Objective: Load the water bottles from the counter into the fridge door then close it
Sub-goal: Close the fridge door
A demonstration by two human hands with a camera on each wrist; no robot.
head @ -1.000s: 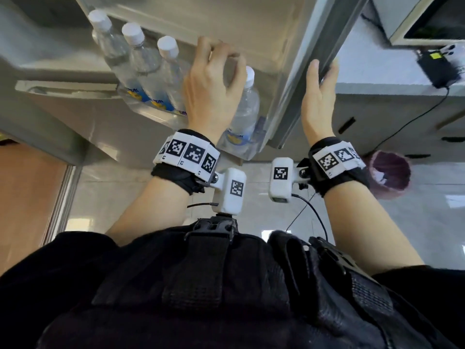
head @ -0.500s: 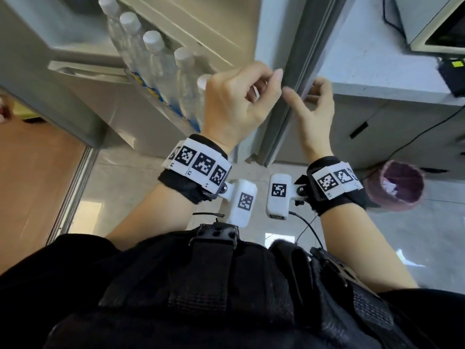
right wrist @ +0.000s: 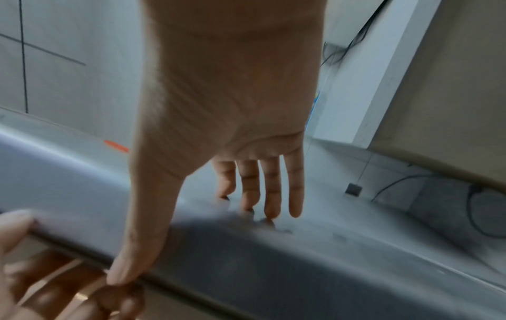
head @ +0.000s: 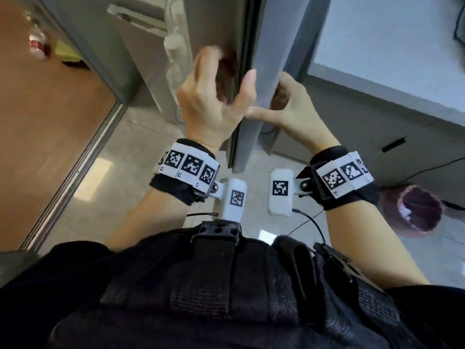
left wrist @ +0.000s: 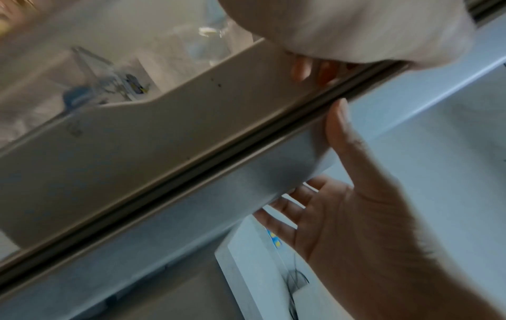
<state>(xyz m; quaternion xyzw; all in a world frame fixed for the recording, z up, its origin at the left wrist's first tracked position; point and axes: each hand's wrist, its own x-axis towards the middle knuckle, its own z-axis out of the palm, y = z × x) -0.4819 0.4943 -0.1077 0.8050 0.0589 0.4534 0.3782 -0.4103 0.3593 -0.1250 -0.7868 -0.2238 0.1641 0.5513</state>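
Note:
The grey fridge door (head: 271, 46) stands edge-on to me, partly swung in. Clear water bottles (head: 173, 44) with white caps stand in its inner shelf, blurred and mostly hidden; in the left wrist view the bottles (left wrist: 208, 32) show behind the shelf wall. My left hand (head: 214, 102) holds the door's edge, thumb on the outer corner and fingers curled round the inner side. My right hand (head: 294, 109) lies on the outer face of the door (right wrist: 82, 173), its fingers (right wrist: 271, 184) straight against the metal and its thumb along the edge.
The fridge body (head: 100, 46) is on the left, beside a brown floor area (head: 37, 122). A white counter (head: 390, 46) with grey cabinets runs on the right. On the tiled floor at the right stand a pink-lined bin (head: 417, 212) and a black cable.
The door has swung further in, hiding most bottles. My left hand left the bottle and took the door's edge. My right hand shifted from the edge onto the outer face.

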